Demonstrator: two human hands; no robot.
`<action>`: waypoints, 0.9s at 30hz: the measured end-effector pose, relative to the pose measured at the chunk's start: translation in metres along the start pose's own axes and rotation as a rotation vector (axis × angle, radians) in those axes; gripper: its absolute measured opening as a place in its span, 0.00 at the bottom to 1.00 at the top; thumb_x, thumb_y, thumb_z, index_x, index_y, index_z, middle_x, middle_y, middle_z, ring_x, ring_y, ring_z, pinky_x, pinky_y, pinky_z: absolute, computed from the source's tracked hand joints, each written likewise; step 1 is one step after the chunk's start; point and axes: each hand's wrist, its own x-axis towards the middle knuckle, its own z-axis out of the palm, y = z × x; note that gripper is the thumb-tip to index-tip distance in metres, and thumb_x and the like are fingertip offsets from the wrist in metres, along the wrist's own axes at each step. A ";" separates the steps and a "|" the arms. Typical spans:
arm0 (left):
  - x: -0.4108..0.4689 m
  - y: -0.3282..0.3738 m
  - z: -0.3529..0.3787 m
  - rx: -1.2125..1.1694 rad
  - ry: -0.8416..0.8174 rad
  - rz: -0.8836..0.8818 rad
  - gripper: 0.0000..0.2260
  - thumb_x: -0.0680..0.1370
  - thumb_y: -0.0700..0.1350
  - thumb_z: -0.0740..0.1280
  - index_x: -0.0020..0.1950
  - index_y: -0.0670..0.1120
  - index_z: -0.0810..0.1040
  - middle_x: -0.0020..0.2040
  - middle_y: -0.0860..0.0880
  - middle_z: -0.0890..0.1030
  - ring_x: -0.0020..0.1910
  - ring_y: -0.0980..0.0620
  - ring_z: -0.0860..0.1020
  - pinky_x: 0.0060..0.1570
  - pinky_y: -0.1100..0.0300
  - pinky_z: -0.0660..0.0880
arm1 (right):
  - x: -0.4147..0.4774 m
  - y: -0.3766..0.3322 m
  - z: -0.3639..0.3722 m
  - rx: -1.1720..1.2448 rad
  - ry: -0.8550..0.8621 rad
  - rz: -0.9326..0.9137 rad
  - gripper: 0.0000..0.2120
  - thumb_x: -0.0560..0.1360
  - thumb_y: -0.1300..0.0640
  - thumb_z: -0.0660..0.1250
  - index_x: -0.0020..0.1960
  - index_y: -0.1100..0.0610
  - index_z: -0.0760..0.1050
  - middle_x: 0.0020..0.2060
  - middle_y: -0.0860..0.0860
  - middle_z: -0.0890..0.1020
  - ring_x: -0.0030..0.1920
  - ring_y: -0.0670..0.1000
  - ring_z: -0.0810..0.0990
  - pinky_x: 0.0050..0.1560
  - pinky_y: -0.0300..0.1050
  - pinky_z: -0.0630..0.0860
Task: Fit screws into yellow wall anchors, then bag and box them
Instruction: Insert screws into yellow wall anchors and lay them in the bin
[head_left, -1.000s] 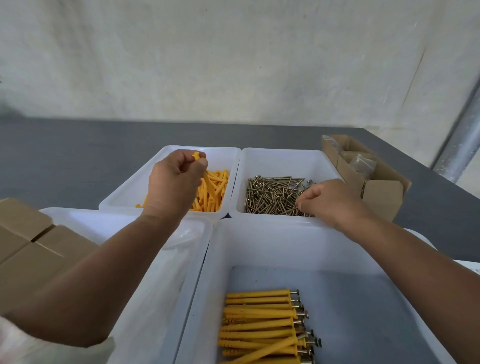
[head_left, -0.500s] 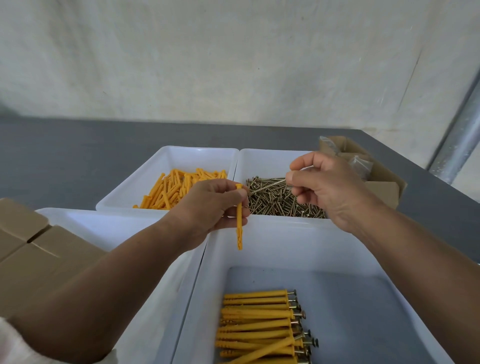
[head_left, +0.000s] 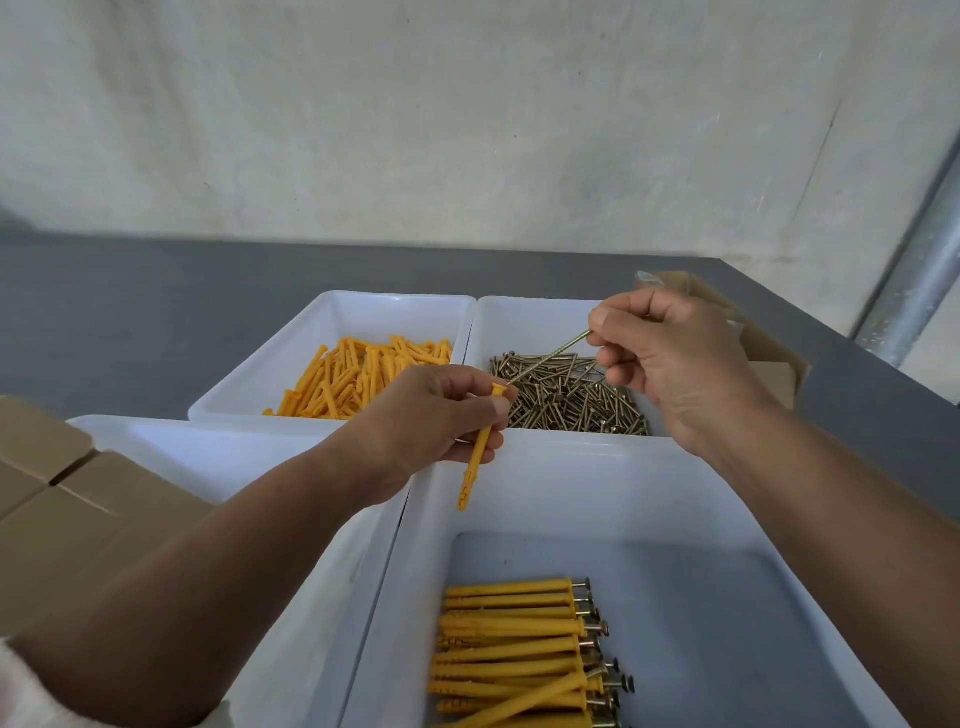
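L hand (head_left: 426, 415) pinches yellow wall anchor (head_left: 480, 447), collar up; R hand (head_left: 670, 358) pinches screw (head_left: 550, 356), tip at anchor collar, above far-right screw bin (head_left: 524, 317).

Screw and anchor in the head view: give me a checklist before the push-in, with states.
1. Anchor gripped: left hand pinches the yellow anchor, collar end up. ok.
2. Screw gripped: right hand pinches the screw, free end pointing at the collar. ok.
3. Tip seated in the collar's opening: the tip meets the collar, but entry is too small to see. cannot tell.
4. Axes in line: the screw slants across while the anchor hangs steeply. not ok.
5. Drop-off space: the near tray has bare floor beside the assembled anchors. ok.
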 end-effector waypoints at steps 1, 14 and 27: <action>0.000 0.000 0.000 0.014 -0.008 0.006 0.06 0.79 0.39 0.67 0.53 0.44 0.83 0.40 0.46 0.83 0.39 0.52 0.82 0.45 0.57 0.82 | 0.000 0.000 0.000 -0.001 0.001 -0.002 0.01 0.75 0.62 0.70 0.45 0.59 0.78 0.31 0.49 0.82 0.29 0.44 0.77 0.28 0.36 0.74; 0.000 -0.002 0.002 0.131 -0.066 0.039 0.07 0.78 0.40 0.68 0.53 0.44 0.84 0.37 0.49 0.82 0.38 0.54 0.80 0.45 0.60 0.80 | -0.002 0.002 0.004 -0.099 -0.072 -0.025 0.03 0.74 0.63 0.71 0.43 0.57 0.79 0.31 0.51 0.82 0.30 0.47 0.78 0.28 0.37 0.74; -0.004 0.002 0.004 0.171 -0.091 0.033 0.05 0.77 0.41 0.70 0.53 0.47 0.81 0.36 0.51 0.83 0.39 0.53 0.83 0.42 0.61 0.79 | -0.018 -0.003 0.012 -0.586 -0.408 -0.097 0.06 0.76 0.58 0.69 0.44 0.48 0.80 0.34 0.45 0.83 0.33 0.43 0.82 0.33 0.38 0.78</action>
